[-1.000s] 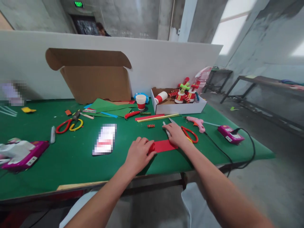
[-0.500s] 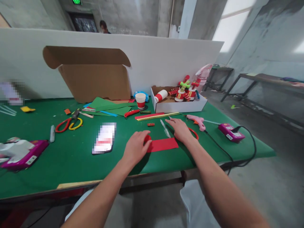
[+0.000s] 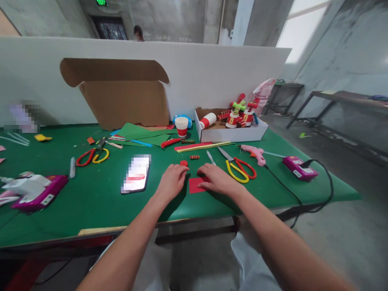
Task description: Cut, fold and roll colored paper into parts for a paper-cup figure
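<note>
My left hand (image 3: 173, 180) is closed, thumb and fingers together at the near edge of a small red disc (image 3: 183, 163), perhaps a paper coil. Its fingertips appear to hold the disc at the table. To the right, a flat red paper strip (image 3: 196, 186) lies on the green table, its right part hidden by my right hand (image 3: 216, 178). That hand is open, thumb and fingers apart, with the thumb over the strip. A red-and-gold spring-like coil (image 3: 195, 157) and a white pen-like item (image 3: 211, 157) lie just beyond the hands. Scissors (image 3: 237, 165) with yellow and red handles lie right of my right hand.
A phone (image 3: 136, 173) lies left. A paper cup (image 3: 182, 127), a red cutter (image 3: 170, 143) and green sheets (image 3: 136, 133) are behind. A white box (image 3: 233, 135) holds red cup figures. A pink glue gun (image 3: 254, 154) is wired to a purple unit (image 3: 298, 167) rightward.
My right hand has moved left from the strip's far end and now covers its right part, uncovering the scissors. The red disc has shifted away from me, beyond the strip, with my left fingers closing together.
</note>
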`<action>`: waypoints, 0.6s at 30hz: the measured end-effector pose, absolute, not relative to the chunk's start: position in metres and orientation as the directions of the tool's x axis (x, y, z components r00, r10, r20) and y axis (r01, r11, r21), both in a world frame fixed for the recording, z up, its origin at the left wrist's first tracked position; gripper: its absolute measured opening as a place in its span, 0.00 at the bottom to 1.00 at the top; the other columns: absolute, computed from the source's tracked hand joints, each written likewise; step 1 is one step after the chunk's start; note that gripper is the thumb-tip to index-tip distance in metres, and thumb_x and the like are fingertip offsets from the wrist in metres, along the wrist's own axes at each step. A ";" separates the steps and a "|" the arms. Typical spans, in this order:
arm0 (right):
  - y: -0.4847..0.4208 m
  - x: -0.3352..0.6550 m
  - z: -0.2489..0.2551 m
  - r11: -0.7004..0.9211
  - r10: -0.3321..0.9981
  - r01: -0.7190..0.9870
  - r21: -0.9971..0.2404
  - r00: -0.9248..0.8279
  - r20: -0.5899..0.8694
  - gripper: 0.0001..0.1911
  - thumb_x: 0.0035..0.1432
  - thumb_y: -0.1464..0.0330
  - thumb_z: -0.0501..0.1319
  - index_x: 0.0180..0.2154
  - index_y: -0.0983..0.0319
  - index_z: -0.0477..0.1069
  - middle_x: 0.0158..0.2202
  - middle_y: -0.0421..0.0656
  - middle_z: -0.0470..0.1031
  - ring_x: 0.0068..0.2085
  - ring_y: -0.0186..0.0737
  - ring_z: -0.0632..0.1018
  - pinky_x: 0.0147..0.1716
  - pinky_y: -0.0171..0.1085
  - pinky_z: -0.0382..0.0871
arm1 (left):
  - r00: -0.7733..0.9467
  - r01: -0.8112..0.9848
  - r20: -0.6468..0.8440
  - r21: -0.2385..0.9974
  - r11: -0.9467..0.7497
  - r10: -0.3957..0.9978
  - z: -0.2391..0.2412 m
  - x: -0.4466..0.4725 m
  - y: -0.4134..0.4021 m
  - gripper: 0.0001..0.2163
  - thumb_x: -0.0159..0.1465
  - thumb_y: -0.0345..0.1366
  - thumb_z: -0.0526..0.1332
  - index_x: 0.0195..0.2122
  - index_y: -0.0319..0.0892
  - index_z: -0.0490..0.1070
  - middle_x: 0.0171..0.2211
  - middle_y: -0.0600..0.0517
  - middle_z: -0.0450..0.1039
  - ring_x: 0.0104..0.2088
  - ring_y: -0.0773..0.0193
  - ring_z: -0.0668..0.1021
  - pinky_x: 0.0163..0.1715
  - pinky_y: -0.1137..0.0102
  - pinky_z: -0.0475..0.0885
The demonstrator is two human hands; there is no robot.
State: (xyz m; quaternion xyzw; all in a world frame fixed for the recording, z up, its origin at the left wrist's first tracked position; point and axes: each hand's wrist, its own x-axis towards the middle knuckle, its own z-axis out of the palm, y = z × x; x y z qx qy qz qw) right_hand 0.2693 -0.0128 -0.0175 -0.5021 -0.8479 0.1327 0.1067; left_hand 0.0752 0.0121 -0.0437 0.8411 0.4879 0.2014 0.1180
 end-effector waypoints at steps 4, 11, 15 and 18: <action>-0.011 0.271 -0.018 0.456 0.879 0.819 -0.349 -0.475 0.034 0.17 0.52 0.67 0.68 0.44 0.65 0.70 0.43 0.49 0.72 0.45 0.45 0.72 0.45 0.40 0.66 | 0.523 0.787 0.111 0.318 -0.529 0.845 -0.041 0.078 0.008 0.10 0.65 0.34 0.53 0.41 0.41 0.73 0.42 0.46 0.73 0.42 0.57 0.71 0.44 0.63 0.66; -0.012 0.271 -0.021 0.464 0.877 0.811 -0.358 -0.477 0.057 0.19 0.52 0.67 0.68 0.46 0.65 0.70 0.44 0.49 0.72 0.45 0.45 0.73 0.46 0.41 0.66 | 0.485 0.818 0.060 0.321 -0.477 0.873 -0.041 0.084 0.005 0.05 0.61 0.35 0.58 0.36 0.42 0.70 0.40 0.46 0.71 0.43 0.52 0.70 0.40 0.61 0.65; -0.013 0.272 -0.025 0.458 0.883 0.816 -0.352 -0.464 0.074 0.23 0.51 0.67 0.68 0.49 0.66 0.69 0.44 0.51 0.73 0.46 0.47 0.73 0.46 0.43 0.67 | 0.480 0.792 0.087 0.385 -0.474 0.873 -0.044 0.089 0.002 0.03 0.60 0.31 0.57 0.29 0.42 0.69 0.36 0.47 0.71 0.41 0.54 0.71 0.39 0.63 0.65; -0.017 0.270 -0.021 0.501 0.864 0.765 -0.405 -0.417 0.280 0.21 0.54 0.66 0.66 0.49 0.63 0.69 0.45 0.50 0.73 0.46 0.46 0.74 0.46 0.44 0.67 | 0.470 0.768 0.120 0.433 -0.472 0.875 -0.042 0.085 0.001 0.05 0.59 0.28 0.55 0.27 0.42 0.66 0.33 0.48 0.71 0.38 0.58 0.72 0.37 0.65 0.65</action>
